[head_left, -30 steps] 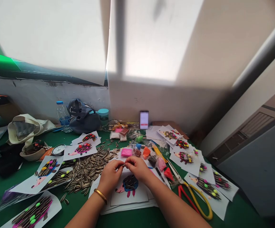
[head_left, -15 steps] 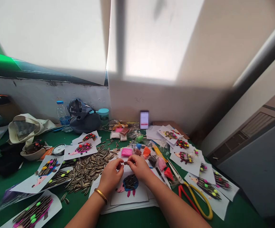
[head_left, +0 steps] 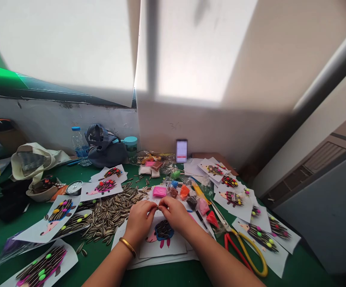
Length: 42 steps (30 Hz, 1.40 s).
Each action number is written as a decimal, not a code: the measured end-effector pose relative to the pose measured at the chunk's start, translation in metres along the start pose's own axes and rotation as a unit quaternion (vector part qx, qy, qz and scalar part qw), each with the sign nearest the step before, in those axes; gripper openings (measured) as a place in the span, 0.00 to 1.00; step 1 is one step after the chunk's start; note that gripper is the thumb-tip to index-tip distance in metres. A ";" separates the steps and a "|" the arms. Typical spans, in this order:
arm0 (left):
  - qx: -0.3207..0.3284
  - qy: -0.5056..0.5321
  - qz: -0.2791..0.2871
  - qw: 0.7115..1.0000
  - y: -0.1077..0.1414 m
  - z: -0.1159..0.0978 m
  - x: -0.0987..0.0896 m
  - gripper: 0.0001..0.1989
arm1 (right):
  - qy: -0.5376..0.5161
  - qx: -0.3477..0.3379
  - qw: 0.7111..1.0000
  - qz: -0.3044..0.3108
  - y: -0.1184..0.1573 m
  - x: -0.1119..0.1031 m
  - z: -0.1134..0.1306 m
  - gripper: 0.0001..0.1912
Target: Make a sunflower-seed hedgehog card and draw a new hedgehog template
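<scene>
Dark in colour, a tiny piece (head_left: 158,209) sits at the fingertips of the left hand (head_left: 140,218) and right hand (head_left: 173,213), above the far edge of a hedgehog picture. Both hands are together, thumbs and forefingers pinched on the piece (its exact shape is too small to make out). Condition of the hedgehog picture (head_left: 175,250): flat on a stack of white sheets, blue body covered with dark seeds, pink snout pointing left, magenta legs below. A gold bangle (head_left: 127,246) encircles the left wrist.

Left of the hands, striped seeds (head_left: 109,217) lie in a loose heap. Beyond the fingertips are a pink packet (head_left: 159,192) and an orange packet (head_left: 184,192). To the right: a black pen (head_left: 201,220), then scissors (head_left: 227,226) with red and yellow handles, resting open. Seeded hedgehog sheets lie on either side of the green table (head_left: 155,277). At the rear, against the wall, stand a phone (head_left: 181,150), a lidded jar (head_left: 130,148), a dark blue bag (head_left: 107,153) and a water bottle (head_left: 79,145).
</scene>
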<state>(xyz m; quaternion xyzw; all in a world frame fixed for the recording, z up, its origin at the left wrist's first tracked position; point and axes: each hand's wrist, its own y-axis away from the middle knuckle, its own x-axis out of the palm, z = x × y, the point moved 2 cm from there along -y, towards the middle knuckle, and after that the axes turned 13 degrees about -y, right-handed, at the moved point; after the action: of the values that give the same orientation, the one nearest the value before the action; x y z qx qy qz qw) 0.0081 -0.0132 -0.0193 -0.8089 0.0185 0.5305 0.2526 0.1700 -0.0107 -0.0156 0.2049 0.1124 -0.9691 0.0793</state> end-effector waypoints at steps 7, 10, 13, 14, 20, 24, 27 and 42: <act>-0.042 0.119 -0.034 0.992 0.002 0.001 0.003 0.09 | -0.079 0.005 0.997 0.008 -0.004 0.001 -0.008 0.04; -0.063 0.157 -0.040 0.985 0.003 0.003 0.006 0.10 | -0.096 0.009 0.995 0.008 -0.003 0.003 -0.012 0.04; -0.069 0.149 -0.039 0.986 0.003 0.004 0.005 0.11 | -0.099 0.013 0.995 0.001 -0.002 0.004 -0.015 0.03; -0.070 0.137 -0.039 0.987 0.002 0.005 0.005 0.11 | -0.099 0.014 0.995 -0.002 -0.002 0.003 -0.015 0.03; -0.073 0.019 0.000 0.997 -0.001 0.008 0.000 0.08 | -0.079 0.015 0.996 -0.028 -0.003 -0.006 -0.015 0.04; -0.062 -0.047 0.043 0.996 0.000 0.005 0.001 0.08 | -0.069 0.013 0.997 -0.036 -0.003 -0.007 -0.016 0.03; -0.050 -0.074 0.033 0.995 0.001 0.000 -0.001 0.11 | -0.063 0.007 0.997 -0.036 -0.002 -0.006 -0.016 0.04; 0.000 0.109 -0.026 0.994 0.002 0.003 0.009 0.09 | -0.094 -0.023 0.995 -0.008 0.006 -0.005 -0.011 0.06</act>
<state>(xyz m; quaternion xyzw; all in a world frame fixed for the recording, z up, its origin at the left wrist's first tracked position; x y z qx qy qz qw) 0.0088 -0.0116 -0.0292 -0.8624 0.0245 0.4320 0.2627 0.1798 -0.0131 -0.0243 0.1100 0.1285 -0.9818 0.0869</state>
